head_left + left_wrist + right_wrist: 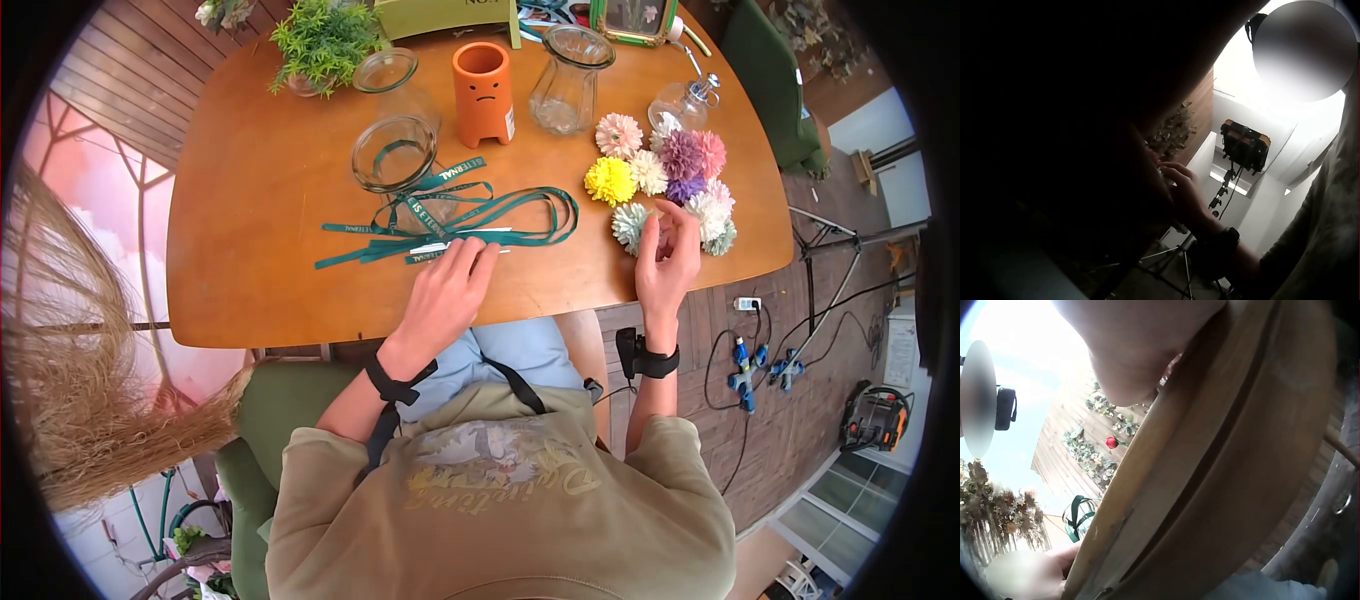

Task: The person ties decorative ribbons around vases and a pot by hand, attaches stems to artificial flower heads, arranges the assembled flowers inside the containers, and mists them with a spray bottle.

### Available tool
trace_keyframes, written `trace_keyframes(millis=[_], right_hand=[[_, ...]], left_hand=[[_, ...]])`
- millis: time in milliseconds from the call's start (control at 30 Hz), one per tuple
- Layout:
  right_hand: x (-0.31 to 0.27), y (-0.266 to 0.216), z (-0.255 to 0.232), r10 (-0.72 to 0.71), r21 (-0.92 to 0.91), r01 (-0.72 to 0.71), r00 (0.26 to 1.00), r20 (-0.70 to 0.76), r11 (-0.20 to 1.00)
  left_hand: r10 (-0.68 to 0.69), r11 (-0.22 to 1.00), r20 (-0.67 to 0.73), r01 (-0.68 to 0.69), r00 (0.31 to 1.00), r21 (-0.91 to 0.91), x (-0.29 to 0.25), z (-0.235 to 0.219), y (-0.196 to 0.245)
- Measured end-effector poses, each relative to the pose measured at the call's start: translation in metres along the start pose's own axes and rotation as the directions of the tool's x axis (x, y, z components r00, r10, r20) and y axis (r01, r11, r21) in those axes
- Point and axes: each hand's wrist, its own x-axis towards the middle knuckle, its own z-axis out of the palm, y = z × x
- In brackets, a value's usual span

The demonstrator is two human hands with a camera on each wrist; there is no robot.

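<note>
My left hand (448, 295) rests on the near table edge side, its fingertips on a tangle of dark green printed ribbons (400, 243). A white strip shows beside those fingertips. The thumb is hidden beneath the hand. At the right, my right hand (668, 265) curves its thumb and fingers round a small pink flower (665, 240), mostly hidden by them. Artificial flower heads lie around it: a yellow one (610, 181), a purple one (682, 155), a pale green one (629, 226) and several white and pink ones. The left wrist view is mostly dark.
Two glass vases (393, 160) (571, 85) flank an orange pot (482, 92) with a frowning face; another glass jar (386, 75) stands behind. Further back are a green plant (322, 45), a green box (450, 20), a picture frame (637, 18) and a glass spray bottle (686, 100).
</note>
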Motion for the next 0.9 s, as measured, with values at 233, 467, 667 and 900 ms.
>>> trace_keyframes(millis=[233, 467, 667, 900], right_hand=[[0.006, -0.006, 0.005, -0.167, -0.154, 0.183, 0.98, 0.11, 0.971], [0.003, -0.01, 0.008, -0.149, -0.244, 0.206, 0.961, 0.234, 0.948], [0.001, -0.008, 0.002, -0.191, -0.05, 0.199, 0.972, 0.135, 0.979], [-0.005, 0.006, -0.004, 0.037, 0.123, -0.036, 0.999, -0.005, 0.992]], left_hand=[[0.034, 0.999, 0.006, -0.035, 0.999, 0.025, 0.001, -0.005, -0.002], [0.149, 0.973, 0.094, -0.163, 0.984, 0.163, 0.01, -0.009, -0.002], [0.195, 0.954, 0.066, -0.205, 0.979, 0.218, 0.008, -0.006, -0.006], [0.289, 0.957, -0.18, -0.288, 0.94, 0.031, -0.008, -0.019, -0.003]])
